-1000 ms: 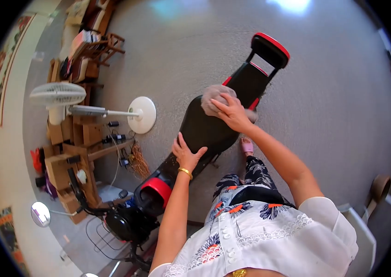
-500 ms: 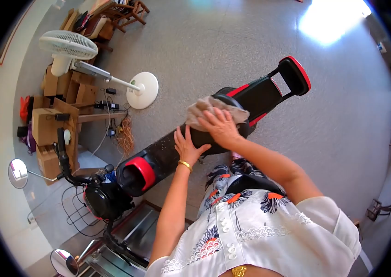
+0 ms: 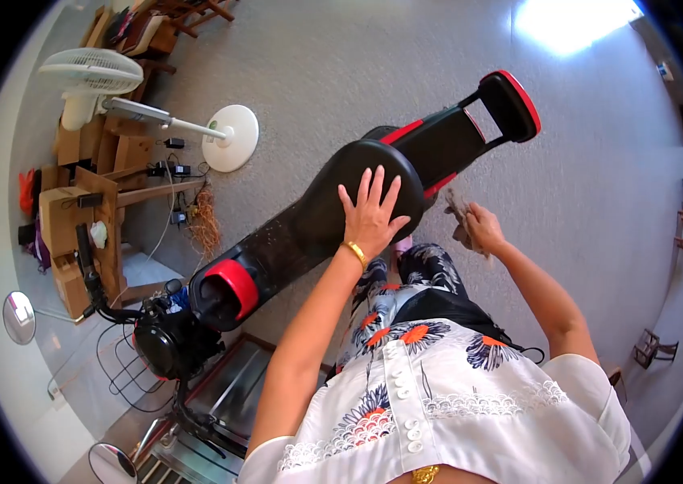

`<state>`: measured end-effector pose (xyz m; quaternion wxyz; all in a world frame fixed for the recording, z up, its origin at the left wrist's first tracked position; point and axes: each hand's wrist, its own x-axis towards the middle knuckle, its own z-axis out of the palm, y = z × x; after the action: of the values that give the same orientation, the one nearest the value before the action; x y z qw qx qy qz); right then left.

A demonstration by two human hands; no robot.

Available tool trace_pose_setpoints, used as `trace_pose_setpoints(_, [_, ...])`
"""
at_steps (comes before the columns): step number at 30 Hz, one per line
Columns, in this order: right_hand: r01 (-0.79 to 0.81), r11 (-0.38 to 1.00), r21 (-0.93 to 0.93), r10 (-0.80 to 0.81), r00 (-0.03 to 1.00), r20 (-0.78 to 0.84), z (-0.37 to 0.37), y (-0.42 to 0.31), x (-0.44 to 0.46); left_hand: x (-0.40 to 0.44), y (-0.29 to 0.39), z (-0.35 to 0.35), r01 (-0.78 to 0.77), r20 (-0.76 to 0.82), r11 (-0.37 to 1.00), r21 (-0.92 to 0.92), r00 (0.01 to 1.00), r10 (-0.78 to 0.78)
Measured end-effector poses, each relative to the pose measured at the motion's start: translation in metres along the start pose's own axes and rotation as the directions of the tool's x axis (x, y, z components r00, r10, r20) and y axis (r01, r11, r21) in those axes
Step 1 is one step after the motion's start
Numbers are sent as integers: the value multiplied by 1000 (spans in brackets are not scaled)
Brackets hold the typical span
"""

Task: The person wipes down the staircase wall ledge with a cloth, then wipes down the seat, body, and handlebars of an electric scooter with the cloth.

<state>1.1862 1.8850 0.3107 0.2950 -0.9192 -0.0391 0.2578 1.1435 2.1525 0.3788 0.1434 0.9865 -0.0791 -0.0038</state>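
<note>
Black seat [image 3: 327, 202] lay under the left hand [image 3: 371, 219], fingers spread; the right hand [image 3: 484, 230] gripped a cloth [image 3: 458, 214], blurred and seemingly bunched; flatter folding would have helped.

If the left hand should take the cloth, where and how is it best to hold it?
I would take the cloth by its free end, uppermost in view, from the side of the seat, with a light pinch. The right hand grips the cloth's right side, while this end sticks out, crumpled, toward the seat, where the left hand lies spread.
</note>
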Motion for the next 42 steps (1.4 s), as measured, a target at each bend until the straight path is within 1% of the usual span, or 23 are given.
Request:
trace_pose_setpoints(2, [-20,1000,7,20,999,39,12,13,-10,6,4,3,33,9,999,27,999,-33])
trace_pose_setpoints(4, [-31,999,13,30,996,82,20,20,-15,5,4,10,46,34,999,14,998,-47])
trace_pose_setpoints(6, [22,999,30,-25,992,125,27,21,-23,1,6,12,78,32,996,47,996,-79])
trace_pose_setpoints(11, [18,999,40,-26,982,186,39,22,-32,-3,14,14,110,29,992,69,993,-112])
trace_pose_setpoints(13, [-57,983,173,30,988,154,44,24,-31,-4,17,15,121,2,990,76,993,-122])
trace_pose_setpoints(14, [-59,983,173,31,987,160,45,22,-30,-4,17,15,124,6,989,76,992,-125])
trace_pose_setpoints(16, [-65,902,426,63,998,20,45,12,-22,-4,17,15,120,-5,990,72,993,-120])
trace_pose_setpoints(17, [-63,903,424,58,998,23,38,-1,-19,-5,18,14,125,-7,989,73,992,-125])
trace_pose_setpoints(19, [-8,871,491,52,996,-77,22,-27,-12,-5,19,13,128,-2,989,68,992,-128])
trace_pose_setpoints(20, [-3,874,487,46,996,-76,20,-35,-8,-4,19,13,133,-8,989,67,991,-133])
trace_pose_setpoints(22, [-41,818,574,120,988,-99,17,-50,0,-5,19,13,135,-15,989,68,991,-134])
trace_pose_setpoints(23, [-38,821,569,113,989,-97,12,-59,1,-5,19,13,142,-19,988,66,990,-141])
trace_pose_setpoints(25, [-206,560,803,172,976,131,3,-79,4,-5,19,12,140,-14,989,55,990,-140])
trace_pose_setpoints(26, [-207,564,799,169,976,134,3,-91,5,-5,19,12,147,-15,988,54,989,-146])
trace_pose_setpoints(28, [-290,536,793,250,952,179,6,-110,10,-4,20,13,148,-10,988,43,989,-148])
trace_pose_setpoints(29, [-249,576,779,204,966,157,21,-105,18,-5,20,13,149,-17,988,28,989,-148])
trace_pose_setpoints(30, [-250,577,777,201,966,162,33,-100,24,-5,20,14,154,-17,988,29,988,-154])
trace_pose_setpoints(32, [-174,624,762,190,979,68,51,-102,32,-6,20,16,150,-9,988,40,989,-150])
trace_pose_setpoints(33, [-171,666,726,215,976,32,61,-96,38,-6,20,16,149,0,988,43,989,-149])
trace_pose_setpoints(37, [-170,642,747,171,982,77,49,-107,36,-6,20,18,141,-1,989,49,990,-142])
trace_pose_setpoints(39, [-172,711,682,174,983,66,49,-107,38,-6,21,18,140,-1,989,48,990,-140])
trace_pose_setpoints(40, [-166,712,682,172,983,60,48,-106,39,-5,21,18,138,-6,989,48,990,-137])
trace_pose_setpoints(42, [-163,702,693,128,986,103,50,-103,41,-6,22,17,148,25,988,49,988,-150])
